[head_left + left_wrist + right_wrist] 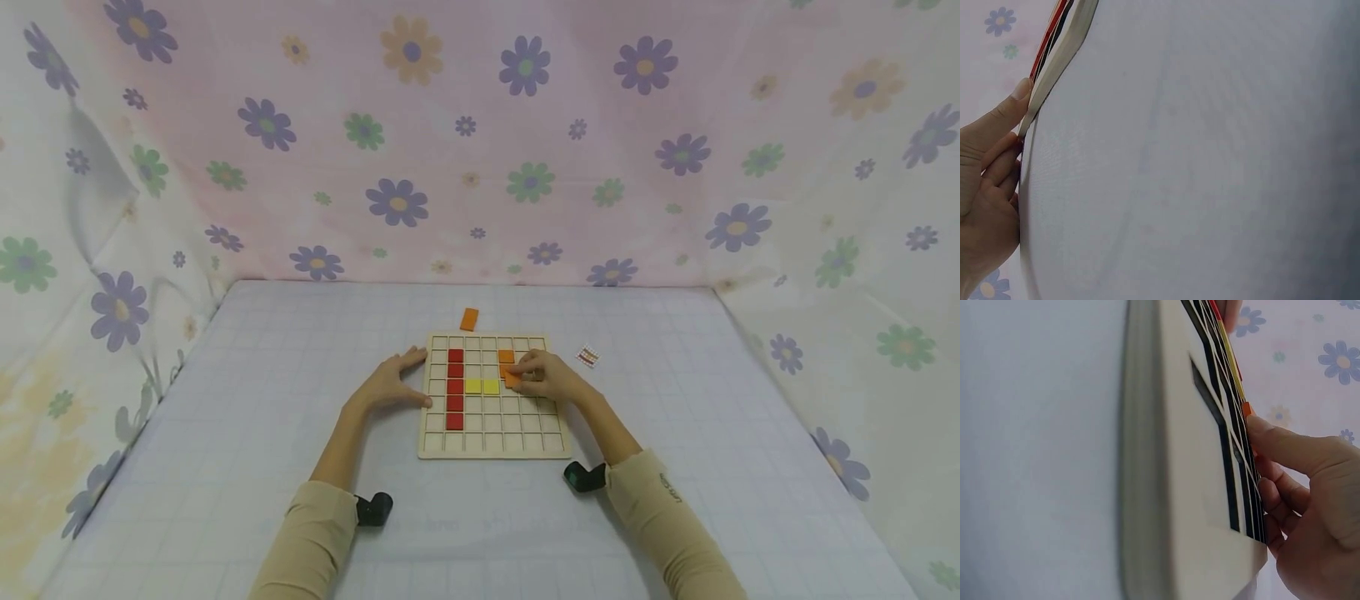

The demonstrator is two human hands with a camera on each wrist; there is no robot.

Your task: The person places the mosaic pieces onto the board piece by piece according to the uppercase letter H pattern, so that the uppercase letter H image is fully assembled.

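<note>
A wooden grid board (495, 451) lies on the table. Several red tiles (455, 387) fill one column toward its left. Two yellow tiles (482, 387) sit side by side to the right of that column. In a cell farther right and back is an orange tile (506, 356). Just in front of it, my right hand (553, 377) pinches another orange tile (512, 378) between thumb and fingers. The right wrist view shows this tile (1247, 410) at the thumb tip, low over the board. My left hand (385, 383) touches the board's left edge, thumb and fingers spread.
An orange piece (469, 319) lies just beyond the board's back edge. To the right of the board is a small printed card (588, 356). The white cloth-covered table (225, 467) meets flowered curtains (480, 150) at the back and sides.
</note>
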